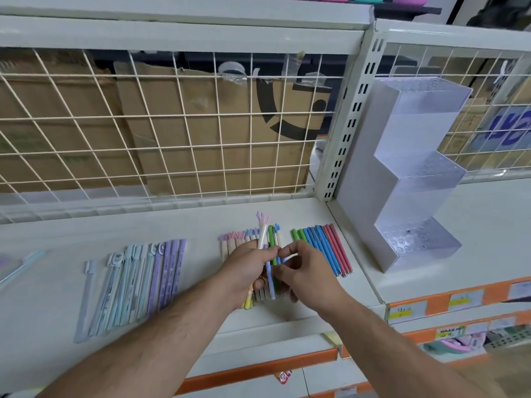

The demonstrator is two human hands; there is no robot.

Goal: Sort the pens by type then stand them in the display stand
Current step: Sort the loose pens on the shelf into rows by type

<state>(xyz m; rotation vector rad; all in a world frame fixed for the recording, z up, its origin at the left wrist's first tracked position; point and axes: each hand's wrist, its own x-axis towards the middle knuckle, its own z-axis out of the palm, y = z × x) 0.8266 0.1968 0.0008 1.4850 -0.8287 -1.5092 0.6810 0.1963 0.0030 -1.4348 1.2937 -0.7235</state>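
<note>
Reached in from the bottom edge with both bare forearms, across a white shelf (201,225). Had a stepped clear display stand (402,173) upright on the neighbouring shelf to the right, well apart from both hands. Had three rows of pens flat on the shelf: pale blue and purple pens (135,285) at the left, cream pens (230,244) with tufted tops partly under the left hand (247,265), and green, blue and red pens (319,248) just beside the right hand (307,271). Gripped a bunch of pens (270,271) in the curled left fingers, above the middle row, tufted ends pointing away. Pinched that bunch with right thumb and forefinger, near a green pen (271,239). Could not tell which single pen sat under the pinch. Held a cream pen (262,235) with a pink tuft highest in the bunch.
</note>
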